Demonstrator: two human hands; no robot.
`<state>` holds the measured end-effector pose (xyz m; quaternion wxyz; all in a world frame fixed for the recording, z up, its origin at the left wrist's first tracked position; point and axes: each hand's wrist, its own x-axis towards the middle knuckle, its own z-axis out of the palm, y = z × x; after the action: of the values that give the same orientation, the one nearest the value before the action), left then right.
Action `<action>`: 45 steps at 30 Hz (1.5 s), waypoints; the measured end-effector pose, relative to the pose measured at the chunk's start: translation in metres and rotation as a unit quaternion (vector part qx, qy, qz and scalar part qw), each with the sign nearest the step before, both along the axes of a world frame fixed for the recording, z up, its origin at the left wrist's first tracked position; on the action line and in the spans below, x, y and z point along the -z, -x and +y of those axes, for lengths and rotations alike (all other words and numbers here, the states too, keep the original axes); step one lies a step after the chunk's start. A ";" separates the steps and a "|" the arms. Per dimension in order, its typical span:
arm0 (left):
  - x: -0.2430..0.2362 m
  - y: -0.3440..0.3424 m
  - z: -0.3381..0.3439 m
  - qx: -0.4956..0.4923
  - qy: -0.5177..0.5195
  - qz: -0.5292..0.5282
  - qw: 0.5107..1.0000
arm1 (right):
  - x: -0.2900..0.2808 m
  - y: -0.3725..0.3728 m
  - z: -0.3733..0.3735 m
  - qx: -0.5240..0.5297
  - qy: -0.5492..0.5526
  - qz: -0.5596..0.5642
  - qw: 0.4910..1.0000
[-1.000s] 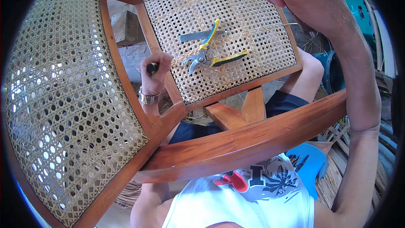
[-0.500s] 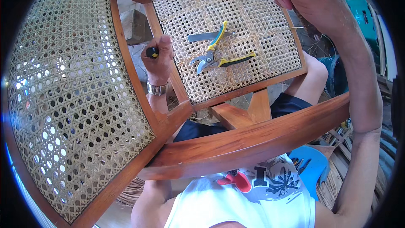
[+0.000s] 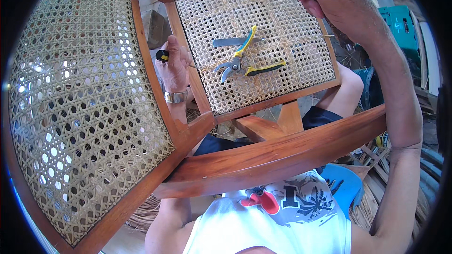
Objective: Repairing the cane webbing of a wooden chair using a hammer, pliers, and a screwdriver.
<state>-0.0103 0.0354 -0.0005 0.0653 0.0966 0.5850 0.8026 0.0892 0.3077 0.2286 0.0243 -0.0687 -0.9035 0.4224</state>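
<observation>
A wooden chair with woven cane panels lies tilted across my lap, its seat panel (image 3: pixel 282 14) facing up. My left hand (image 3: pixel 174 68), wearing a metal watch, is beside the seat frame's left rail. It is closed around a tool with a black and yellow handle (image 3: pixel 162 55); the tool's far end is hidden. My right hand (image 3: pixel 336 7) is curled above the seat's far right corner, around something dark that is mostly hidden. Yellow-green handled pruning shears (image 3: pixel 240 63) lie spread on the cane, next to a flat grey metal blade (image 3: pixel 228 42).
The large cane back panel (image 3: pixel 89 113) fills the left side. A curved wooden armrest (image 3: pixel 282 153) crosses in front of my body. On the right are a green case (image 3: pixel 400 26), a blue container (image 3: pixel 341 183) with tools and wood strips. Cane bundles (image 3: pixel 143 214) lie at lower left.
My left hand, still around the handle, has moved slightly left and its thumb points up more. My right hand has shifted a little. The chair has tilted slightly; the shears stay on the seat.
</observation>
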 end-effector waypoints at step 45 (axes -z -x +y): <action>-0.013 -0.019 -0.007 0.057 0.212 0.104 0.970 | 0.007 -0.025 0.016 -0.060 -0.183 0.141 0.971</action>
<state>0.0083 0.0289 0.0125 0.0683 0.1966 0.7388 0.6410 0.1138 0.3240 0.2220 0.1386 0.0511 -0.9554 0.2559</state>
